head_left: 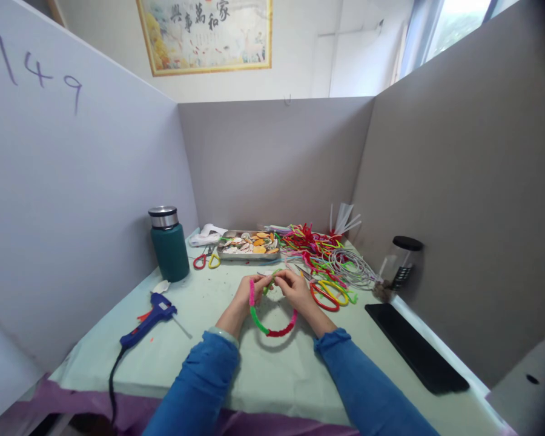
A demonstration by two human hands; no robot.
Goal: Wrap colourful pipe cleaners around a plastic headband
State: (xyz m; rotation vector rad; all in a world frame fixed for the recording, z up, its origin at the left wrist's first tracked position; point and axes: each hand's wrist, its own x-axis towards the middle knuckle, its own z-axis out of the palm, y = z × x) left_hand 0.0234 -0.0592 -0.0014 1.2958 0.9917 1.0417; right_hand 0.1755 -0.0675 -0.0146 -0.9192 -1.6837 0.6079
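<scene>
A ring wrapped in pink, green and red fuzzy pipe cleaner point(280, 332) hangs between my hands, over the middle of the table. My left hand point(247, 295) pinches its upper left part, by a pink stretch. Fingers of my right hand point(295, 292) are closed at the top of the ring on a light green pipe cleaner point(269, 286), where both hands' fingertips meet. My fingers partly hide the ring's top. Just right of my right hand lie scissors with red and yellow handles point(326, 295).
A blue glue gun point(149, 321) and a green bottle point(169, 245) are at the left. Behind are a metal tray point(249, 257) of small pieces, smaller scissors point(206, 260) and heaped pipe cleaners point(313, 242). A lidded jar point(397, 266) and black slab point(415, 346) stand right.
</scene>
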